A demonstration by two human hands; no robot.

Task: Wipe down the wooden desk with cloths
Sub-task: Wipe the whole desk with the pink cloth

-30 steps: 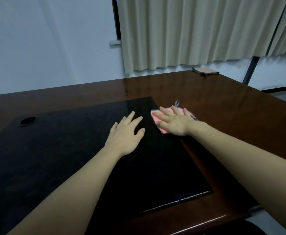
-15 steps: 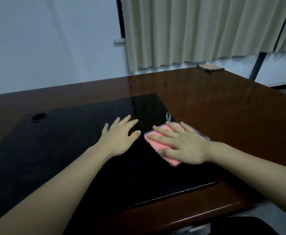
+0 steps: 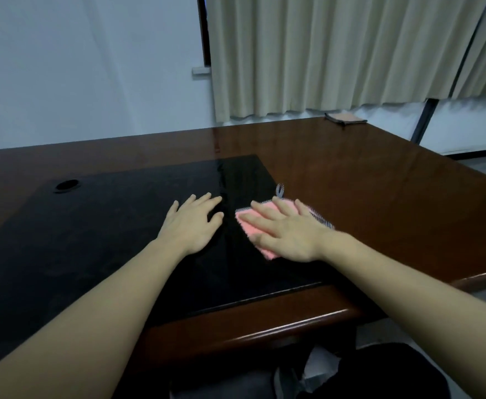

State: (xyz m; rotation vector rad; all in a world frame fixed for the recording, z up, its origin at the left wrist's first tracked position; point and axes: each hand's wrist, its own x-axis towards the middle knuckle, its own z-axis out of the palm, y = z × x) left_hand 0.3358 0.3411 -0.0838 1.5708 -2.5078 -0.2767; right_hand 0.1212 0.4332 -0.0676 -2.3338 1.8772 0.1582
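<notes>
A: Start at the left. What's over there?

B: A round cable hole (image 3: 66, 185) near the far left corner of the black inlay panel (image 3: 92, 240) set into the wooden bench (image 3: 380, 197)

A: And moving inward?

B: The left hand (image 3: 191, 226) lies flat on the black panel, palm down, fingers straight and a little spread, holding nothing

A: Then the cloth?

B: Just right of it, apart from the left hand, a pink cloth (image 3: 253, 228) lies flat on the panel near its right edge. It has a grey mesh backing that shows along its right side, and a small grey loop (image 3: 279, 190) sticks out at the far corner

A: What's the right hand doing?

B: The right hand (image 3: 286, 233) presses down on the cloth with straight, spread fingers pointing left and away, covering most of it. It isn't curled round the cloth

A: Anything further right?

B: Bare glossy wood, and at the far right corner a second folded cloth (image 3: 345, 117), tan with a dark edge, well apart from the hands, below the cream curtain (image 3: 336, 53)
</notes>
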